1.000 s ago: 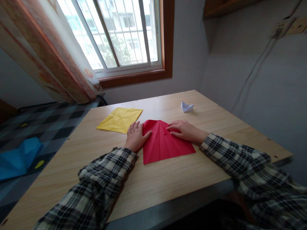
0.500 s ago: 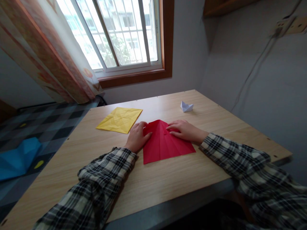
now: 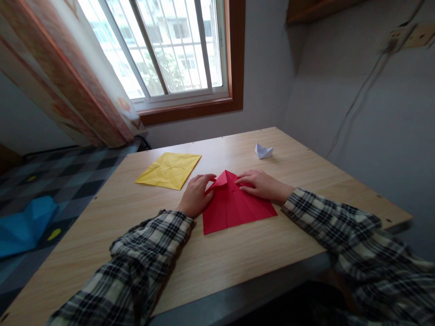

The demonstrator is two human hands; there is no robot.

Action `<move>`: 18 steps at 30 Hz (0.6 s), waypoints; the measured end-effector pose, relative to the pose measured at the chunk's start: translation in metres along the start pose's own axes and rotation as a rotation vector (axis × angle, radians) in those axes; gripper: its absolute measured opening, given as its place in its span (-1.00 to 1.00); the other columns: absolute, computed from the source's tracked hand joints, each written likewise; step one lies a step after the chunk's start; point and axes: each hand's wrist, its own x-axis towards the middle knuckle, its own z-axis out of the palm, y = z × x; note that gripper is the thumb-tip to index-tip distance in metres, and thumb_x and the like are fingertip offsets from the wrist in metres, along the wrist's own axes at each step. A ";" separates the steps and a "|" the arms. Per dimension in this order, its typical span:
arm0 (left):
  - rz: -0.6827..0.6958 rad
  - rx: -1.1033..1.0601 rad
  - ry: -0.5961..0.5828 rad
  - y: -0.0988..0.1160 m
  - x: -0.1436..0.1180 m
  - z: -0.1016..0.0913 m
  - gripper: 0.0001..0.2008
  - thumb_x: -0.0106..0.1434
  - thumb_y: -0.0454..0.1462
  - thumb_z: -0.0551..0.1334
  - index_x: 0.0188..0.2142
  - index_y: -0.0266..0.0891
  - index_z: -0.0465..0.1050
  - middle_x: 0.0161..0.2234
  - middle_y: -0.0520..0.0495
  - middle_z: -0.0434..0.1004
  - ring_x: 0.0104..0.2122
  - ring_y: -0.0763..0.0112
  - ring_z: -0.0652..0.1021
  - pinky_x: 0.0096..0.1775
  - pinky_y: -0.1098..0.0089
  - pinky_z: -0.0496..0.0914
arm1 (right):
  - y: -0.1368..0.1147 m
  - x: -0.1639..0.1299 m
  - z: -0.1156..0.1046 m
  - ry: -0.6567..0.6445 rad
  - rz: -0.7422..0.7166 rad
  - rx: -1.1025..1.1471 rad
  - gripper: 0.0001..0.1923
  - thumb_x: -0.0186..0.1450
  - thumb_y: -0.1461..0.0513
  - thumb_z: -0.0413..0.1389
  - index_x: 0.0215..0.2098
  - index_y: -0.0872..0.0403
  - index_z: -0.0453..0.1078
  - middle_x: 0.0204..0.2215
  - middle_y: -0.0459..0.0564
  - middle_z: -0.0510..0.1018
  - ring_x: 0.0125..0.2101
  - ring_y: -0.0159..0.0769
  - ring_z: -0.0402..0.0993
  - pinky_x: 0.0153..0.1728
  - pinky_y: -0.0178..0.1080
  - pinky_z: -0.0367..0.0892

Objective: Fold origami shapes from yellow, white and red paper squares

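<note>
A sheet of red origami paper [image 3: 238,208] lies on the table before me, creased lengthwise, its far end drawn to a point. At its upper left edge my left hand [image 3: 197,194] is closed on a corner flap, which is folded inward toward the centre crease. On the upper right edge my right hand [image 3: 260,184] holds the sheet, fingertips and thumb against the paper near a small fold. The fingers partly hide both sloping edges.
A creased yellow paper [image 3: 170,170] lies left of the red sheet on the wooden table [image 3: 136,222]. A small white paper boat [image 3: 263,151] stands at the far right. Folded blue paper [image 3: 30,222] lies on the checked cloth [image 3: 98,165] to the left.
My left fingers have moved right, bringing the red paper's upper left corner over toward the centre crease. My right hand has stayed almost still.
</note>
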 end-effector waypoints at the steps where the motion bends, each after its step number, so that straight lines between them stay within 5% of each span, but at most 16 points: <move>1: 0.015 0.017 -0.013 0.000 0.000 0.000 -0.64 0.18 -0.39 0.20 0.00 -0.18 0.40 -0.05 -0.13 0.58 -0.01 0.14 0.51 0.09 0.07 0.38 | 0.000 0.000 0.000 0.001 0.000 -0.002 -0.74 0.40 0.22 0.10 0.00 0.01 0.55 0.05 0.08 0.58 0.03 -0.13 0.49 0.08 -0.03 0.31; 18: 0.247 0.088 -0.094 0.002 0.000 -0.001 -0.72 0.30 -0.30 0.18 -0.02 -0.16 0.51 -0.09 -0.13 0.56 -0.03 0.15 0.48 0.11 0.05 0.37 | -0.002 0.001 -0.001 0.011 -0.045 0.023 -0.76 0.41 0.21 0.08 -0.08 0.01 0.59 -0.01 0.08 0.61 -0.05 -0.17 0.53 0.04 -0.07 0.34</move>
